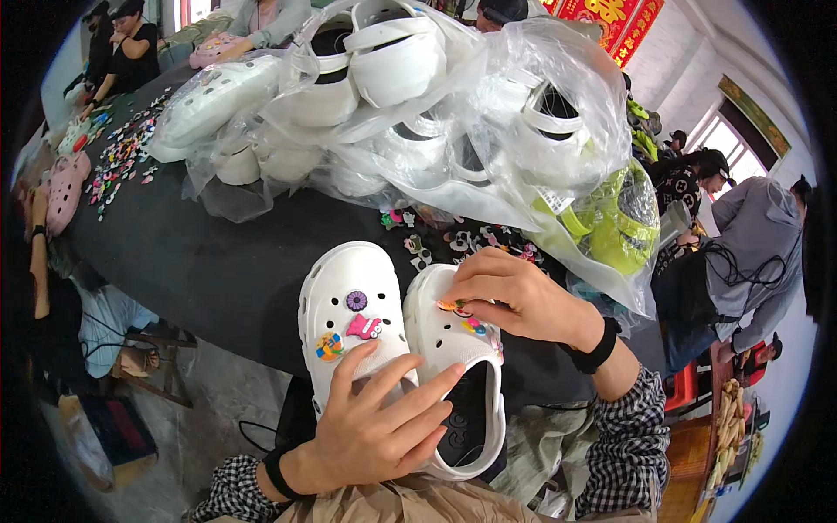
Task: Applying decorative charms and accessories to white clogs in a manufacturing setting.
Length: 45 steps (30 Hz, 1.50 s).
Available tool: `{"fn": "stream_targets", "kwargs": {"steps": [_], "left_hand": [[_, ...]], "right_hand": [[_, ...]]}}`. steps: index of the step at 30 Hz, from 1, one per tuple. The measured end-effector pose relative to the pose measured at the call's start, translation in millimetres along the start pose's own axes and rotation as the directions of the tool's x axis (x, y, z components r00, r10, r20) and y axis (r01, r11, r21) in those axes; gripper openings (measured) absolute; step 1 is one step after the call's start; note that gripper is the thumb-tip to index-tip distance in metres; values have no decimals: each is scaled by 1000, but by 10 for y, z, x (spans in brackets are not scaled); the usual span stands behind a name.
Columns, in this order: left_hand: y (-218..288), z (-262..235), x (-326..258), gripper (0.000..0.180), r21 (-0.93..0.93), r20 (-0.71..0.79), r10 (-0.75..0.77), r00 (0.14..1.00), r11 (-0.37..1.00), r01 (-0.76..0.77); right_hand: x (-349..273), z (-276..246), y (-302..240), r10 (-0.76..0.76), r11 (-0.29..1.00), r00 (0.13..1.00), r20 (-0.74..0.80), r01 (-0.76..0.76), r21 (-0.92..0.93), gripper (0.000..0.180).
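Two white clogs lie side by side at the table edge, toes pointing away from me. On the left clog (pixel 349 266) sit a purple flower charm (pixel 356 301), a pink charm (pixel 364 328) and a yellow-and-blue one (pixel 329 346). My left hand (pixel 375 427) rests over both clogs with its fingers spread, touching their uppers. At the toe of the right clog (pixel 424 307), my right hand (pixel 523 292) pinches a small orange charm (pixel 448 305). Beside its fingertips a multicoloured charm (pixel 473 325) is set in the upper. The fingers partly hide that toe.
Plastic-wrapped white clogs (pixel 401 65) are heaped across the table, with lime-green clogs (pixel 623 222) at the right. Loose charms (pixel 418 251) lie behind my clogs, more charms (pixel 131 148) at far left. People work around the dark table (pixel 200 270); a person in grey (pixel 758 235) bends at right.
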<state>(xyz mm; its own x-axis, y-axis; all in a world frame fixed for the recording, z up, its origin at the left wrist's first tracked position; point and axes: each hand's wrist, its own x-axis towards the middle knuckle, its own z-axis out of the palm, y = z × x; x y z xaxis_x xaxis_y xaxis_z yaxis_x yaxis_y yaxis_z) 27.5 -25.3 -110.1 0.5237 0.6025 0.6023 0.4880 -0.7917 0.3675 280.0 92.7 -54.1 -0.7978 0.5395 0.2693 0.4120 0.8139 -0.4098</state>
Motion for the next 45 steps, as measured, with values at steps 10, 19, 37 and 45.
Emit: {"fn": "stream_targets", "kwargs": {"steps": [10,19,37,45], "left_hand": [[5,6,10,14,1,6,6,1000,1000,-6],[-9,-8,-17,12,3,0,18,1000,1000,-18],[-56,50,-16,10,-47,-45,15,999,999,-17],[-48,11,-38,12,-40,-39,-2,999,999,0]], "right_hand": [[196,-43,17,-31,999,997,66,28,38,12],[320,-147,-29,-93,995,974,209,95,1,8],[317,-203,27,-49,993,954,296,15,113,6],[690,-232,126,74,981,848,525,-157,115,13]]}}
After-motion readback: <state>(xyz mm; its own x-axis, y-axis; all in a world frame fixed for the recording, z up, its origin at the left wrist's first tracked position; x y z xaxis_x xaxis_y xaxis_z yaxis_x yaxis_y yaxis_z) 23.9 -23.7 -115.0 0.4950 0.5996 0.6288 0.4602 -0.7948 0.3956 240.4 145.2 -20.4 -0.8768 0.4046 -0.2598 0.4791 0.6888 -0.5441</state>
